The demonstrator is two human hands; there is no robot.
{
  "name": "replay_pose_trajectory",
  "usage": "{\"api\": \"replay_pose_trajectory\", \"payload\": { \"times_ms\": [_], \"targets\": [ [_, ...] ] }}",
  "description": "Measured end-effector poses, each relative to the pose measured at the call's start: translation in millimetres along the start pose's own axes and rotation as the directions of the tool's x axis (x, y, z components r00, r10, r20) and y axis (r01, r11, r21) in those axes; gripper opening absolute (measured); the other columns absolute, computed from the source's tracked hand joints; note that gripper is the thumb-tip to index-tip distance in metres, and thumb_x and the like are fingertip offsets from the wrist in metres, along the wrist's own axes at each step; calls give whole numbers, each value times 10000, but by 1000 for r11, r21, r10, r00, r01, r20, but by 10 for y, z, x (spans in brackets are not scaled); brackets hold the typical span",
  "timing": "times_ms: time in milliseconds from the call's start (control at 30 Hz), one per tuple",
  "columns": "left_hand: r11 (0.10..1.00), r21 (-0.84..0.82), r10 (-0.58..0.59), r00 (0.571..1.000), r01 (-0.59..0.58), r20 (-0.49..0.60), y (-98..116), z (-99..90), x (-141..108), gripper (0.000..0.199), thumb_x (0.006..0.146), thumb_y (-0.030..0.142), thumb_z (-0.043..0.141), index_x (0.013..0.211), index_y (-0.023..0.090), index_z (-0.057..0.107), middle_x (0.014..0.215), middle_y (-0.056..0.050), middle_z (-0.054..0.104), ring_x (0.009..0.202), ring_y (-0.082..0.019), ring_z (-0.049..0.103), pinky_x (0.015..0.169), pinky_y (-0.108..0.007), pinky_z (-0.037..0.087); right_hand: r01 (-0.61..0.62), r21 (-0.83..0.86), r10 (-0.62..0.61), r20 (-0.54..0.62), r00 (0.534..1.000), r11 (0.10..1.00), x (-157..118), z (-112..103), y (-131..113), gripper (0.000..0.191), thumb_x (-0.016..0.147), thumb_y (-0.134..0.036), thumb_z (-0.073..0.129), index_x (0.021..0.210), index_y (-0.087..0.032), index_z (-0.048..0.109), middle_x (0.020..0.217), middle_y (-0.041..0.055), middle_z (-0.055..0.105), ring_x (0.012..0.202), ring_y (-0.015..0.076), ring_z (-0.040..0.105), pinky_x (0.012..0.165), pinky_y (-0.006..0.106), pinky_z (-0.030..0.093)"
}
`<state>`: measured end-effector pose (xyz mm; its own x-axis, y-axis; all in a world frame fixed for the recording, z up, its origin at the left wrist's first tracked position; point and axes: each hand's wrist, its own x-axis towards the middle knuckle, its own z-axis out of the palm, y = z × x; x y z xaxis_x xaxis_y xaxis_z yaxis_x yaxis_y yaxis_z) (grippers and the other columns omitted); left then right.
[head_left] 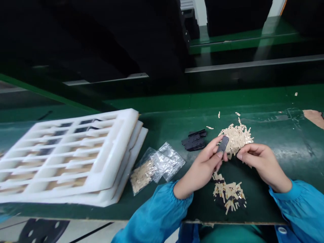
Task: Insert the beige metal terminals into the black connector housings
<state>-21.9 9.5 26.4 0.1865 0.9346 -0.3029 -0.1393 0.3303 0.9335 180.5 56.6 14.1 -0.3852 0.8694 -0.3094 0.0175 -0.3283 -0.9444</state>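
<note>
My left hand grips a small dark plate with holes, held up between thumb and fingers. Just right of it, my right hand has its thumb and forefinger pinched at the lower right edge of a heap of small beige pieces; what lies between the fingertips is too small to make out. A stack of dark plates lies left of that heap. Nearer to me, a second pile mixes beige strips with dark bits.
White foam trays are stacked at the left, the top one holding some dark parts. Clear plastic bags, one with beige pieces, lie beside them. A torn brown piece is at the far right of the green table.
</note>
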Motion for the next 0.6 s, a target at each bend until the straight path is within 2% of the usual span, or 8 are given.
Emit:
{"api": "replay_pose_trajectory", "payload": {
  "times_ms": [100, 167, 267, 367, 467, 600],
  "targets": [
    [995, -97, -14, 994, 25, 111, -88, 54, -5, 675, 977, 299, 589, 1579, 262, 286, 964, -19, 585, 574, -87, 574, 534, -235, 456, 15, -10, -16, -8, 1000, 1000, -2, 10, -5, 86, 768, -272, 801, 708, -212, 785, 678, 11, 736, 585, 138, 592, 609, 258, 483],
    [992, -114, -43, 989, 59, 141, -109, 74, -31, 639, 994, 311, 579, 1563, 277, 291, 977, -28, 613, 607, -116, 656, 566, -250, 510, 28, -15, -28, -30, 999, 1000, -2, 22, -12, 107, 778, -274, 792, 696, -207, 777, 655, 11, 730, 582, 140, 596, 605, 258, 485],
    [992, -88, -82, 987, 94, 135, -102, 94, -68, 545, 1019, 299, 548, 1518, 252, 335, 972, -49, 677, 669, -134, 710, 614, -236, 527, 39, -33, -42, -90, 995, 999, 2, 41, -29, 95, 748, -266, 804, 686, -199, 774, 638, 9, 719, 549, 127, 577, 570, 247, 477],
    [991, -84, -89, 986, 101, 137, -92, 104, -79, 590, 1020, 287, 553, 1551, 259, 300, 988, -56, 694, 697, -136, 721, 649, -241, 543, 10, -33, -14, -124, 992, 999, 6, 54, -54, 91, 710, -266, 820, 683, -193, 774, 626, 12, 710, 521, 120, 564, 531, 236, 471],
    [985, -134, -88, 985, 108, 150, -95, 103, -66, 660, 1010, 301, 564, 1594, 305, 256, 971, -34, 668, 688, -141, 727, 632, -247, 552, -25, -22, 22, -122, 992, 999, 5, 57, -74, 118, 700, -287, 828, 675, -189, 766, 612, 21, 704, 515, 128, 571, 520, 241, 480],
    [980, -162, -101, 989, 118, 109, -85, 105, -53, 628, 988, 336, 591, 1546, 275, 310, 939, -23, 656, 663, -155, 735, 577, -238, 545, -25, -35, 20, -137, 990, 999, -4, 53, -79, 137, 704, -313, 827, 683, -192, 765, 633, 32, 714, 526, 150, 592, 521, 271, 506]
  ]
}}
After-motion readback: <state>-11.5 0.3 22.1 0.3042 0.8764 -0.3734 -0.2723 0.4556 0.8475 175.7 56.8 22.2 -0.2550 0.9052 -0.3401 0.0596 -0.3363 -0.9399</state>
